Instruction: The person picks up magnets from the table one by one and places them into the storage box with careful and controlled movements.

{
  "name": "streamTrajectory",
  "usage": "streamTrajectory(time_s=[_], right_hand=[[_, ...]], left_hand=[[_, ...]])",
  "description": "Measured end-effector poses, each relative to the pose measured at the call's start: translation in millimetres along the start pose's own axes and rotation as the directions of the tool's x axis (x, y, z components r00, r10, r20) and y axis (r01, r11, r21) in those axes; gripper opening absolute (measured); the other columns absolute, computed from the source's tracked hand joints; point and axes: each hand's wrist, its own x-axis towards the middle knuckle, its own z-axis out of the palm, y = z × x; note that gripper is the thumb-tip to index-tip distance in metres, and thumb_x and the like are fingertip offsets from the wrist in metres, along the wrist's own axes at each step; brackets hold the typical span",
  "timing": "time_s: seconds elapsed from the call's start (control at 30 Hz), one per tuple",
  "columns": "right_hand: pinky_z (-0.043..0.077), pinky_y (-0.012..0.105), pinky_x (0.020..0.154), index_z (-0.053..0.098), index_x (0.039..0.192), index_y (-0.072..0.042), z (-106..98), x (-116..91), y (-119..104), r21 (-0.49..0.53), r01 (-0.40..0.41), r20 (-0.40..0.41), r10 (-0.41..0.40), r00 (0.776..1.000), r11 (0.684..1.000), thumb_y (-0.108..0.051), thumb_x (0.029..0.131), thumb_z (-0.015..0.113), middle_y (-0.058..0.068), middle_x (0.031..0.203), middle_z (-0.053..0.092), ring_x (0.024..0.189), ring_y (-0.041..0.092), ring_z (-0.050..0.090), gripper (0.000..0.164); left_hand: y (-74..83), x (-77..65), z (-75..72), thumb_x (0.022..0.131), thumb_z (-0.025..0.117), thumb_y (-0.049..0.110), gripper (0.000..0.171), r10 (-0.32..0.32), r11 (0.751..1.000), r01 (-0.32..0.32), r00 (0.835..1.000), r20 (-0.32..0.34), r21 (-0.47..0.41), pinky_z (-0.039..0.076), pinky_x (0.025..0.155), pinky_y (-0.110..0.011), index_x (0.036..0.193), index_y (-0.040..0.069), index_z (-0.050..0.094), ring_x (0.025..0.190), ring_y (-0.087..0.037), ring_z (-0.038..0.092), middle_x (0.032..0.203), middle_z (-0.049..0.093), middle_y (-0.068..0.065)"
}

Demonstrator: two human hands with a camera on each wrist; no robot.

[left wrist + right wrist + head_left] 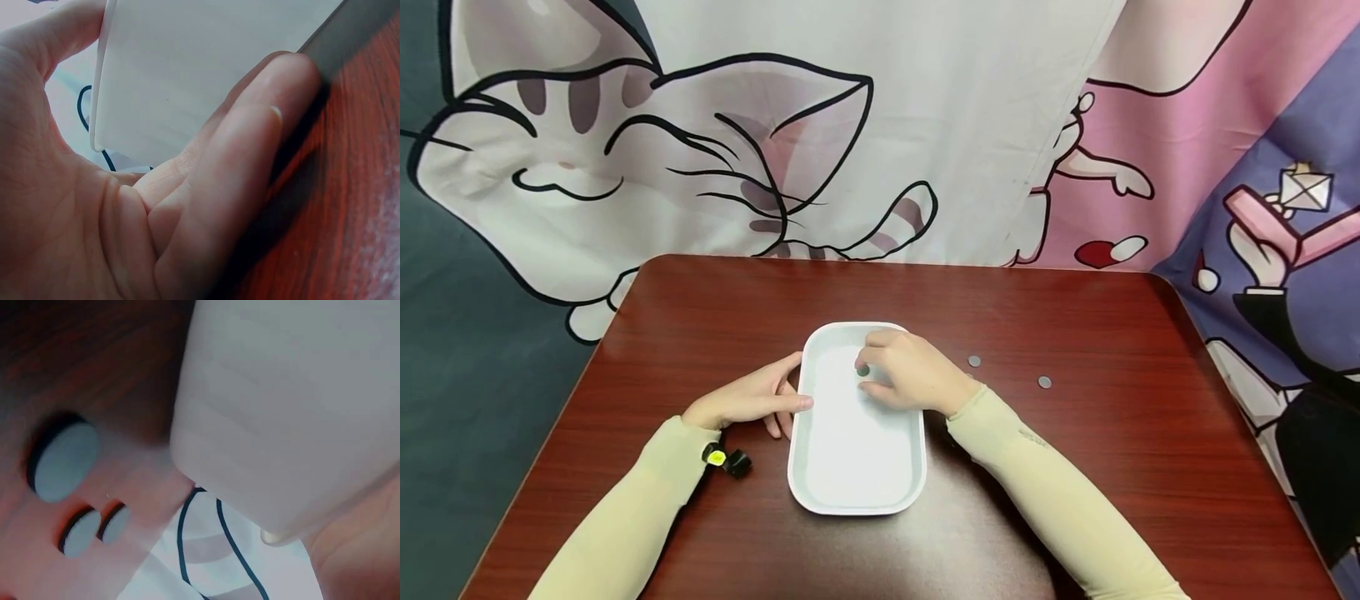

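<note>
Sleeves of pale yellow cloth [1045, 482] cover my forearms, and a small black device with a yellow spot [718, 457] sits at my left wrist. Around the middle of the reddish-brown wooden desk [722, 533] lies the white rectangular tray with rounded corners [857, 467]. My left hand [748, 400], partly spread, grips its left edge, thumb over the rim, fingers along the outer wall. My right hand [913, 367] is over the tray's far half, fingers bent, a small round grey disc [862, 371] at the fingertips; whether they pinch it I can't quite tell. Three more grey discs [67, 464] lie between tray and right desk edge. Past the far edge hangs white cat-printed cloth [970, 108].
</note>
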Motion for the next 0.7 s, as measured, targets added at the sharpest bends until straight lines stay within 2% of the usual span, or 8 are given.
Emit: streamTrajectory(time_s=[0.17, 0.33, 0.53, 0.7], right_hand=[[0.055, 0.033, 0.098, 0.076, 0.111, -0.013, -4.0, -3.7, -2.7, 0.006, 0.019, 0.018, -0.019, 1.0, 1.0, -0.035, 0.091, 0.076, -0.001, 0.112, 0.07, 0.107, 0.017, 0.066, 0.031], [0.052, 0.038, 0.108, 0.072, 0.124, -0.012, -11.7, -10.9, -3.9, -0.003, 0.017, -0.003, -0.017, 1.0, 1.0, -0.042, 0.092, 0.074, 0.006, 0.132, 0.067, 0.124, 0.022, 0.064, 0.043], [0.047, 0.045, 0.114, 0.066, 0.135, -0.011, -21.3, -26.0, -1.2, -0.017, 0.013, -0.067, -0.014, 0.998, 1.0, -0.044, 0.092, 0.074, 0.012, 0.147, 0.059, 0.136, 0.026, 0.057, 0.055], [0.044, 0.046, 0.117, 0.061, 0.14, -0.01, -24.9, -42.4, 2.7, -0.029, -0.001, -0.097, -0.002, 0.995, 1.0, -0.042, 0.092, 0.075, 0.014, 0.151, 0.056, 0.14, 0.028, 0.053, 0.06]], left_hand=[[-0.5, -0.7, -0.6, 0.103, 0.066, 0.03, 0.083, -0.004, 1.0, 0.004, 1.0, -0.003, 0.012, 0.063, 0.056, -0.048, 0.165, 0.016, 0.013, 0.066, -0.037, 0.076, 0.083, 0.077, -0.014], [-0.4, 0.0, -0.4, 0.103, 0.065, 0.027, 0.08, -0.004, 1.0, 0.004, 1.0, -0.001, 0.005, 0.063, 0.056, -0.047, 0.164, 0.015, 0.015, 0.066, -0.038, 0.076, 0.083, 0.077, -0.015], [0.7, 0.2, -0.6, 0.104, 0.063, 0.022, 0.075, 0.006, 1.0, -0.006, 1.0, 0.006, -0.013, 0.062, 0.054, -0.047, 0.162, 0.014, 0.016, 0.067, -0.038, 0.076, 0.084, 0.078, -0.016], [0.5, -0.2, -0.7, 0.104, 0.064, 0.023, 0.077, 0.018, 1.0, -0.018, 1.0, 0.004, -0.009, 0.062, 0.054, -0.047, 0.163, 0.016, 0.016, 0.067, -0.038, 0.076, 0.084, 0.078, -0.015]])
